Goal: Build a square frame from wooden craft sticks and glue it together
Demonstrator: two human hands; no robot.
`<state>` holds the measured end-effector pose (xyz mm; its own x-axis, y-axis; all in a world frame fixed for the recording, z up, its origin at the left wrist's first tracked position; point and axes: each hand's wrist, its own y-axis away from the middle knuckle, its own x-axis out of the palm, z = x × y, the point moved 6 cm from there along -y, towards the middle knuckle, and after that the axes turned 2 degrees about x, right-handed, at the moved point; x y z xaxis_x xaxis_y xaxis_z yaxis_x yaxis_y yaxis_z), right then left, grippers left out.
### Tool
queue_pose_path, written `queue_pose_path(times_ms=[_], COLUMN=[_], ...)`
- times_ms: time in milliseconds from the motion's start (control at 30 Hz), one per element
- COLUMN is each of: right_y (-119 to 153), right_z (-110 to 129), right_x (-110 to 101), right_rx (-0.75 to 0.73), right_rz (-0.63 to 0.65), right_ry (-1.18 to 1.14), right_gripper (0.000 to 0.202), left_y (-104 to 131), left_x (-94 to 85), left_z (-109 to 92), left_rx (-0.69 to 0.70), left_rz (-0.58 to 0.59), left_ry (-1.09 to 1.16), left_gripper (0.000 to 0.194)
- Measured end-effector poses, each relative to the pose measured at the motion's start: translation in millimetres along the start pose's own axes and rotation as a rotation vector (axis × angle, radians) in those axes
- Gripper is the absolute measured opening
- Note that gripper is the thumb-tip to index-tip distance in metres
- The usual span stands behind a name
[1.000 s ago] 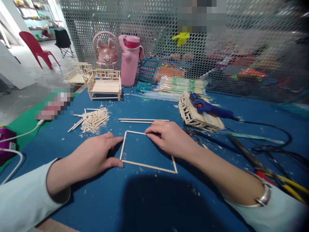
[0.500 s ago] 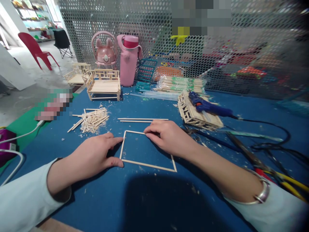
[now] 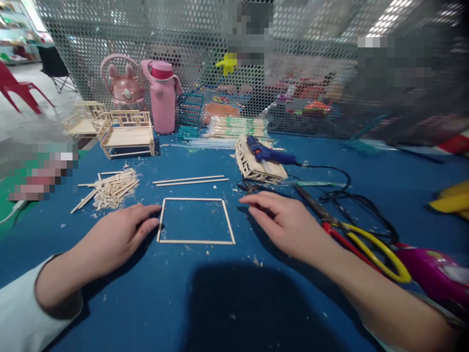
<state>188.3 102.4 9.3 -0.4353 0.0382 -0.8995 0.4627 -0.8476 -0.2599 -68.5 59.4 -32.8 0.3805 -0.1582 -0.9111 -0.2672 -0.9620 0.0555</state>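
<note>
Four thin wooden sticks form a rectangular frame (image 3: 196,242) lying flat on the blue table (image 3: 146,303). At its left side, the thumb and index finger of my left hand (image 3: 106,239) rest against or close beside the left stick, slightly apart. My right hand (image 3: 289,225) hovers or rests to the right of the frame, not touching it, fingers a little spread and nothing between them. Behind the frame lie two loose long sticks (image 3: 190,181). A heap of short cut sticks and crumbs (image 3: 115,188) sits behind my left hand.
A blue glue gun (image 3: 273,154) lies on a small stick-built piece (image 3: 256,166). Pliers with yellow and red handles (image 3: 381,252) are beside my right forearm. Behind stand miniature stick benches (image 3: 128,134), a pink bottle (image 3: 163,102) and a perforated metal screen (image 3: 205,24).
My right hand has let go of the frame's far stick and moved right, away from it. The view has turned to the right, and a purple object now shows at the right.
</note>
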Motion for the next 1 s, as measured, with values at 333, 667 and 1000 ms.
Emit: queue_pose_path(times_ms=[333, 667, 1000], right_y=[-29.4, -27.8, -26.7], right_z=[-3.5, -5.0, -4.4], right_x=[39.2, 42.9, 40.2], right_rx=[-0.019, -0.032, -0.049], right_rz=[0.196, 0.202, 0.145], right_ry=[-0.031, -0.033, -0.036], right_gripper=[0.034, 0.033, 0.034], left_y=[-1.9, -0.6, -1.8], left_x=[0.2, 1.4, 0.9], left_z=[5.2, 6.2, 5.1], left_rx=[0.013, 0.012, 0.0], left_rz=[-0.047, -0.035, -0.03], left_ry=[-0.059, -0.067, -0.066], left_gripper=[0.046, 0.046, 0.046])
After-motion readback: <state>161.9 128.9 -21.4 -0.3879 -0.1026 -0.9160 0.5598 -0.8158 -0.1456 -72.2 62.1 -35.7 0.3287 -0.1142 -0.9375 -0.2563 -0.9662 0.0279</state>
